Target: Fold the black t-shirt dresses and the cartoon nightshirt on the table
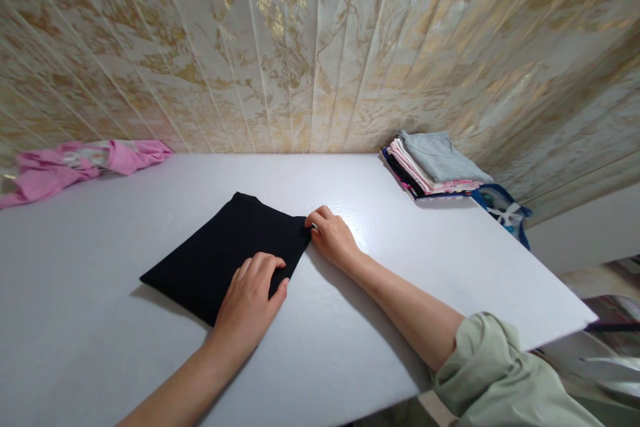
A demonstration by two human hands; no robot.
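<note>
A black folded garment (215,253) lies flat on the white table (100,340), its outline roughly four-sided. My right hand (334,235) pinches the garment's right corner between thumb and fingers. Over the near right edge rests my left hand (255,287); its fingers are bent on top of the fabric, and the thumb is at the edge with cloth between them. Part of the near edge is hidden under this hand.
At the back right stands a stack of folded clothes (435,163), grey on top. A blue item with a white bow (510,215) hangs past the table's right edge. Crumpled pink cloth (80,167) lies at the back left. A gold-patterned curtain (300,47) closes off the back.
</note>
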